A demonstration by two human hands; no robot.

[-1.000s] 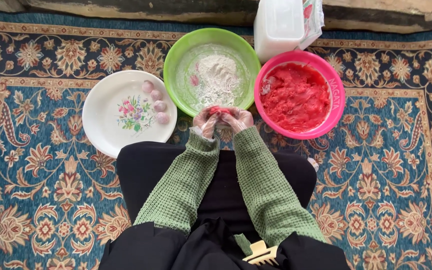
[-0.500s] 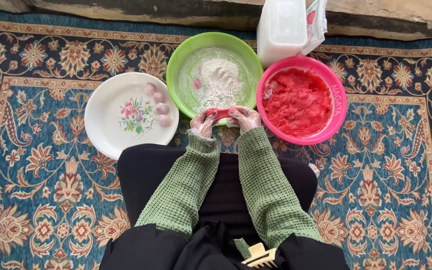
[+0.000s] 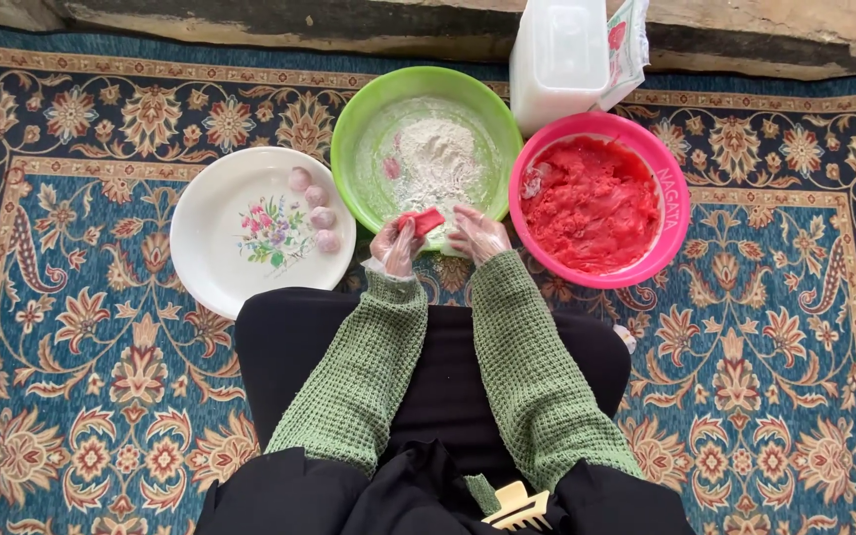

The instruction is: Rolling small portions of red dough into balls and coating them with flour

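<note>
Small red paste piece (image 3: 426,220) is held by left hand (image 3: 395,244), fingers curled narrow around it, just over near rim of green flour bowl (image 3: 353,129). Right hand (image 3: 479,234) is kept just beside piece, fingers loosely bent; contact cannot be told. Pink bowl (image 3: 668,238) of red paste is placed at right, white floral plate (image 3: 212,228) with four floured balls (image 3: 313,210) at left.

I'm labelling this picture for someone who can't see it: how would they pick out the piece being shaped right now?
Start at the round green plastic bowl with white flour at the top centre of the patterned blue carpet. At its near rim, the left hand holds a small flattened red lump. Unlike the pale pink floured balls on the white flowered plate, it is bright red and uncoated.
</note>
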